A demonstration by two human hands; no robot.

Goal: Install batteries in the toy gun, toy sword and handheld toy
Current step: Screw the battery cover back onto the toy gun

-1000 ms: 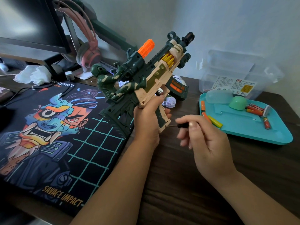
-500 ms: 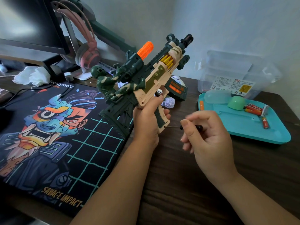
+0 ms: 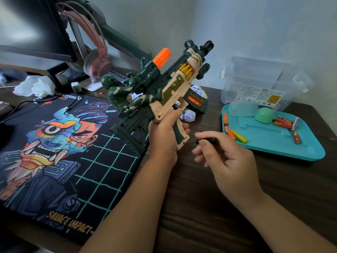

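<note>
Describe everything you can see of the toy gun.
The toy gun is tan and dark green plastic, with an orange tip on its top sight, yellow bullets near the barrel, a dark magazine with orange bars and a camouflaged soldier figure by the stock. It is held off the desk, muzzle tilted up and to the right. The left hand grips its handle; a small screwdriver, pinched by the right hand, has its tip at the handle's base.

Printed desk mat (image 3: 54, 152) left, pink headphones (image 3: 96, 64) & crumpled tissue (image 3: 34, 87) behind it (clear box (image 3: 264, 83) far right).
</note>
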